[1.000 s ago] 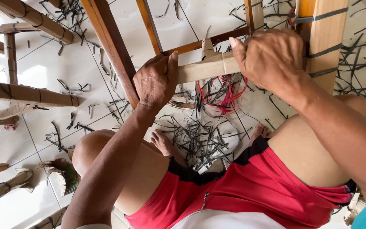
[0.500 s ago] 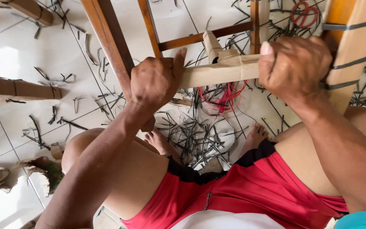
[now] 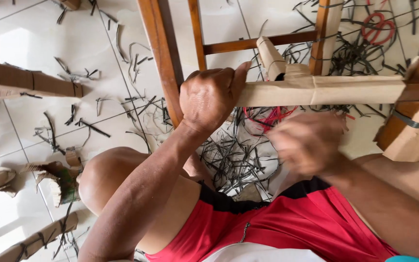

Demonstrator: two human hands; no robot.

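Under the left hand point(image 3: 209, 97), clenched round the paper-wrapped rail point(image 3: 316, 90), the wrap could tear if twisted. The right hand point(image 3: 309, 145) below it is blurred; grip not discernible.

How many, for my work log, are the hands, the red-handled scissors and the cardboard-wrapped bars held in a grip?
Hands: 2, left hand and right hand
Red-handled scissors: 1
Cardboard-wrapped bar gripped by the left hand: 1
Total: 4

Tan paper wrap point(image 3: 326, 90) on the rail, reddish-brown wooden frame point(image 3: 163, 58), red shorts point(image 3: 287, 228) with black trim, white tiles point(image 3: 40, 43), black scraps point(image 3: 229, 155).
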